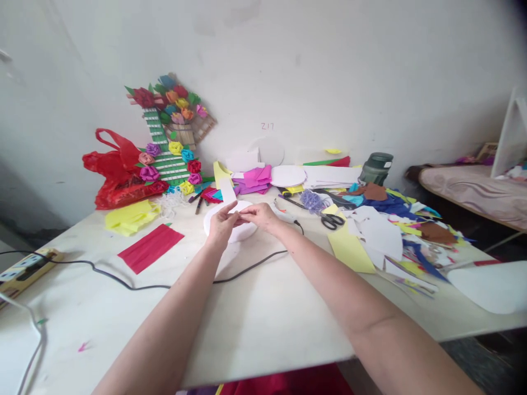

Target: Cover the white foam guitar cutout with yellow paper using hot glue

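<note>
My left hand point(223, 224) and my right hand point(263, 215) meet fingertip to fingertip over a round white disc point(246, 235). Both are closed in a pinch; whatever lies between the fingers is too small to make out. A white strip point(228, 190) rises behind my left hand at the disc's back edge. Just past my right wrist, a white corded tool point(288, 217) rests on the table, partly hidden by the arm. Its black cord point(255, 266) runs under my forearms to the left.
Red crepe paper point(150, 248) and yellow crepe paper point(132, 216) lie left. A power strip point(28, 271) sits at the left edge. Scissors point(331, 220), purple string point(313, 201) and paper scraps point(382, 233) cover the right. Paper flowers point(177, 164), a red bag point(117, 170) and a green bottle point(375, 169) stand behind.
</note>
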`<action>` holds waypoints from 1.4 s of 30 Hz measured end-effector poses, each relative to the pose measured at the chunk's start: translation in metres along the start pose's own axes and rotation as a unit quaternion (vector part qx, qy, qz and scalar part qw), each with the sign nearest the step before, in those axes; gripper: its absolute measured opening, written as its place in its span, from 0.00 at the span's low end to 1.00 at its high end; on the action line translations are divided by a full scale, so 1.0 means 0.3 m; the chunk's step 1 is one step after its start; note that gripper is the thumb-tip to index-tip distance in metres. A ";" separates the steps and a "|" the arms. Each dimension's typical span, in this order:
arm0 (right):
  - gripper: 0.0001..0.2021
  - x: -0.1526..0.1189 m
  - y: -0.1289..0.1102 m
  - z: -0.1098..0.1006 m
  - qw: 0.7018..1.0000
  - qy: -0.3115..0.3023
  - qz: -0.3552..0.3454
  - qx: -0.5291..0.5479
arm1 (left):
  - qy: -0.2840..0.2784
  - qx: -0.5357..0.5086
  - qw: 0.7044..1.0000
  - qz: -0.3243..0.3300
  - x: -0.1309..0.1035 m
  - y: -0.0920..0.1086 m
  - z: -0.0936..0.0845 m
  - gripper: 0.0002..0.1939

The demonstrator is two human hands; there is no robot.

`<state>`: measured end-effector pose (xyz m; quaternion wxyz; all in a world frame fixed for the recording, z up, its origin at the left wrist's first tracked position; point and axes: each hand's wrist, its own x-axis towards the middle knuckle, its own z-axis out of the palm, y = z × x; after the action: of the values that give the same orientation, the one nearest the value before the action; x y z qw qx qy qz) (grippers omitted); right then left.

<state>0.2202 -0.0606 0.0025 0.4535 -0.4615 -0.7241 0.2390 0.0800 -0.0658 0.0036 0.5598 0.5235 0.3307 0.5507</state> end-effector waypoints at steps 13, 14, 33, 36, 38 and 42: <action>0.12 -0.007 -0.028 -0.001 0.991 0.120 0.040 -0.036 | -0.063 -0.072 0.995 -0.039 -0.013 0.043 0.003 0.37; 0.12 -0.007 -0.032 0.002 0.990 0.129 0.050 -0.030 | -0.067 -0.069 0.995 -0.035 -0.016 0.044 0.006 0.37; 0.11 0.002 -0.043 -0.021 0.935 0.145 0.201 0.254 | -0.147 -0.095 0.984 -0.030 -0.031 0.008 0.033 0.38; 0.13 0.006 -0.035 -0.026 0.940 0.143 0.185 0.247 | -0.134 -0.099 0.986 -0.023 -0.019 -0.008 0.027 0.36; 0.13 0.006 -0.040 -0.029 0.943 0.133 0.196 0.236 | -0.110 -0.100 0.989 -0.016 -0.012 -0.017 0.021 0.33; 0.09 0.013 -0.052 -0.049 0.939 0.117 0.227 0.229 | -0.066 -0.091 0.994 0.006 0.003 -0.025 0.006 0.23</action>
<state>0.2253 -0.0653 0.0230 0.5621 -0.5216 -0.4679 0.4393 0.0839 -0.0643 -0.0030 0.6224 0.5074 0.2388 0.5460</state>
